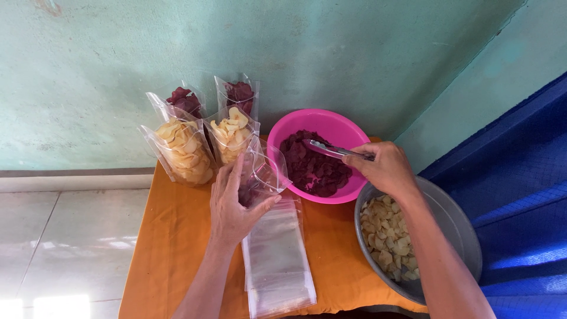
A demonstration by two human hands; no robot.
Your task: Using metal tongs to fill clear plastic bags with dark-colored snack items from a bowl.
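On the orange table [177, 236], near its middle, the left hand [233, 204] holds a small clear bag [263, 174] upright, with the fingers closed around its side and the thumb pointing to the right. Some dark red chips lie at the bottom of this bag, and its mouth stands open toward the pink bowl [339, 127]. Just under the bag and the hand lies a flat stack of empty clear bags [277, 260], which reaches to the near edge of the table.

The right hand [387, 168] is closed around metal tongs [331, 149]. The tips of the tongs are over the dark red chips [313, 168] inside the pink bowl; I cannot tell if they pinch any chip. The pink bowl is just beside the held bag, on its right.

Below the right wrist stands a grey metal bowl [455, 224] with pale yellow chips [387, 239], and the right forearm crosses over it and hides a part of them.

Behind the left hand, close to the green wall [295, 47], four filled bags stand. Two front bags [186, 150] hold yellow chips, and two back bags [239, 94] hold dark red chips. The front ones partly cover the back ones. To the right, a blue cloth [520, 177] hangs beside the metal bowl. To the left, pale floor tiles [65, 236] are visible.
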